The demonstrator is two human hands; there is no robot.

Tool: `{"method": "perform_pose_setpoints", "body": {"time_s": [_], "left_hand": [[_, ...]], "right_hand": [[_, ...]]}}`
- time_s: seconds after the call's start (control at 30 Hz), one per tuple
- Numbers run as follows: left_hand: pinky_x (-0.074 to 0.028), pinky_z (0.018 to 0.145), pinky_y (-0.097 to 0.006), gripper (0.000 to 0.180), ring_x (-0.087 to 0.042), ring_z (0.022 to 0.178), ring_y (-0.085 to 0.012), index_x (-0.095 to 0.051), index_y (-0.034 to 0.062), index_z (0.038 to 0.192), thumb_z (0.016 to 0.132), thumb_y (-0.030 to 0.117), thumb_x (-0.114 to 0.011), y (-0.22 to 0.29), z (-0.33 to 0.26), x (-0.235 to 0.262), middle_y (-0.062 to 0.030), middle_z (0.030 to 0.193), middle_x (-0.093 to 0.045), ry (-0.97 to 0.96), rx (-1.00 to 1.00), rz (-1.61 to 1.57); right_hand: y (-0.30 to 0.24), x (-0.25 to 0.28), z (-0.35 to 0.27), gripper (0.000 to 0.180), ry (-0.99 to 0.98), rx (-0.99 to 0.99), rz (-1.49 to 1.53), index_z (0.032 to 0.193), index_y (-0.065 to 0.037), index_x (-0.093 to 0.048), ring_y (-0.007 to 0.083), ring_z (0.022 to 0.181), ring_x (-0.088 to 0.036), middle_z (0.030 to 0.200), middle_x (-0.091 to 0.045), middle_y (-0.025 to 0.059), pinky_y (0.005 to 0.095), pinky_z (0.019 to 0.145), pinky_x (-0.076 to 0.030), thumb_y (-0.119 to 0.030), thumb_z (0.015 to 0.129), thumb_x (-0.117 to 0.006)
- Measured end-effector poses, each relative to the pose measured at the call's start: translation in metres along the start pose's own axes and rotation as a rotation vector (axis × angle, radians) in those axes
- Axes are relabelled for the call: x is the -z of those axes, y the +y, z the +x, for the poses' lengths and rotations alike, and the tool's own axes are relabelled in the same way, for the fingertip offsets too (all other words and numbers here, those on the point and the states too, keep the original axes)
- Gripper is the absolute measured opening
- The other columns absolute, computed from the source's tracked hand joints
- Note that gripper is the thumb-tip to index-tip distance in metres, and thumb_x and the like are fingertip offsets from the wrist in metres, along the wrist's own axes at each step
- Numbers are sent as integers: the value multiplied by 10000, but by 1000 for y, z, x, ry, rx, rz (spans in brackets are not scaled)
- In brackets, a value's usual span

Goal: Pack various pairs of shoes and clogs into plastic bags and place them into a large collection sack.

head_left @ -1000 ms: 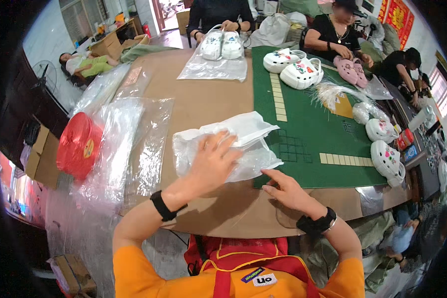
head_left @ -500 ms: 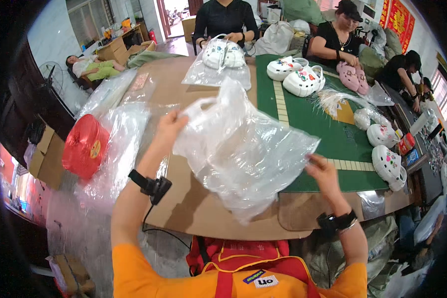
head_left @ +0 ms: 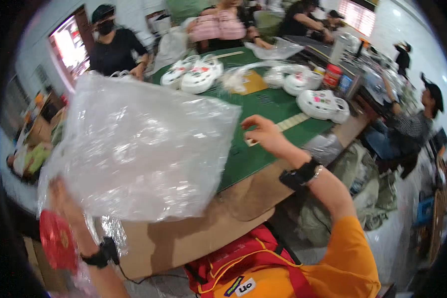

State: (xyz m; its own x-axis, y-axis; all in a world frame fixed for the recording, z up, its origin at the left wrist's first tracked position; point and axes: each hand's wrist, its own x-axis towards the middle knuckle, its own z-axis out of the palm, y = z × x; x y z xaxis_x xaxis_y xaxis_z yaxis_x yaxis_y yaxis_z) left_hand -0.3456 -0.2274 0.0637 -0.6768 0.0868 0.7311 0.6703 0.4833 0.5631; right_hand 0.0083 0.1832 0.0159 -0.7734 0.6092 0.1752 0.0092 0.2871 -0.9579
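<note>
A large clear plastic bag [head_left: 149, 149] is spread in the air over the left and middle of the table, its film glossy and creased. My left hand [head_left: 64, 201], smeared by motion, is at the bag's lower left edge and grips the film. To the right of the bag, my right hand [head_left: 265, 134] is over the green mat with fingers bent and apart; nothing shows in it. Past the bag, decorated white clogs [head_left: 201, 74] stand on the mat. Another white clog [head_left: 319, 105] lies beyond my right hand.
The green cutting mat [head_left: 248, 166] lies on a brown tabletop [head_left: 179, 243]. A red-wrapped roll [head_left: 58, 238] is at the left. A red jar [head_left: 333, 75] stands at the far right. Across the table are a masked co-worker [head_left: 114, 52] and a person holding pink clogs [head_left: 218, 27].
My view has turned right. The bag has spread out and shifted left with my left hand. My right hand has come off the bag's edge.
</note>
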Motion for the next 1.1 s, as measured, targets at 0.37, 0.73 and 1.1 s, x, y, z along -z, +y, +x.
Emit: {"method": "perform_pose_setpoints", "body": {"time_s": [0.37, 0.73, 1.1], "left_hand": [[-431, 609, -365, 163, -560, 699, -263, -614, 30, 875, 727, -25, -571, 129, -72, -16, -122, 797, -597, -463, -729, -280], [-440, 632, -358, 102, -555, 711, -282, -607, 40, 844, 773, 112, -596, 101, -162, -47, -125, 752, -562, -1023, -504, -115], [-387, 507, -298, 155, -492, 532, -202, -544, -14, 820, 831, 136, -581, 103, -131, -27, -139, 643, -536, -773, -91, -210]], "right_hand": [[16, 14, -38, 258, -246, -173, -30, 1045, -7, -541, 125, 786, -541, 913, -587, 50, 275, 670, -451, -170, 846, -554], [40, -15, -61, 329, -530, -255, -117, 1111, -5, -513, 131, 894, -544, 1006, -567, 74, 274, 786, -450, -185, 843, -575], [0, -98, -37, 637, -374, 137, -393, 1297, -96, -355, 247, 882, -552, 1293, -363, 145, 318, 785, -451, -153, 736, -651]]}}
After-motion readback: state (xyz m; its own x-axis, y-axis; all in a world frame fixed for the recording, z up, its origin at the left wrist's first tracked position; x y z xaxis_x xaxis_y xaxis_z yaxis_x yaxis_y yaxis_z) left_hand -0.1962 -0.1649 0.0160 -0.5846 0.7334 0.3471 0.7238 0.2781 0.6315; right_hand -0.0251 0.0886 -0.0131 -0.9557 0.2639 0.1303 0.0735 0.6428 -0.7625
